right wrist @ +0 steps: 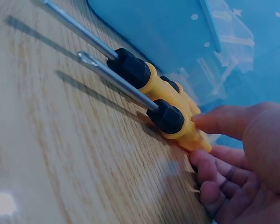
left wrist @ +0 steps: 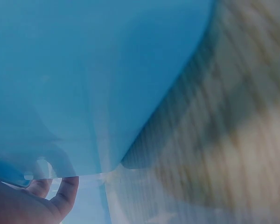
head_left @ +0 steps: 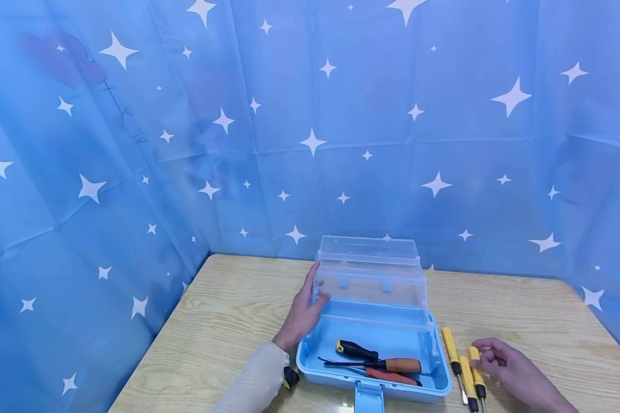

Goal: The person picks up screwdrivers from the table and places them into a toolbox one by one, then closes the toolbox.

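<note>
A light blue toolbox [head_left: 336, 380] stands with its clear lid [head_left: 369, 268] raised. My left hand [head_left: 301, 312] holds the lid's left edge, thumb on the inner side. Inside the box lie a black-handled screwdriver [head_left: 356, 349], one with a brown handle [head_left: 403, 366], and a red-handled tool [head_left: 390, 377]. On the table right of the box, my right hand [head_left: 514, 367] pinches the handle of the rightmost yellow screwdriver [right wrist: 189, 137] between thumb and fingers. Two more yellow screwdrivers lie beside it, the middle one [head_left: 467, 376] close by and the left one [head_left: 450, 344] nearer the box.
The wood-grain table [head_left: 201, 327] reaches back to a blue curtain [head_left: 268, 166] with white stars. A small black and yellow object [head_left: 290, 378] sits by the left wrist at the box's front left corner. The box's blue latch [head_left: 369, 397] hangs at the front.
</note>
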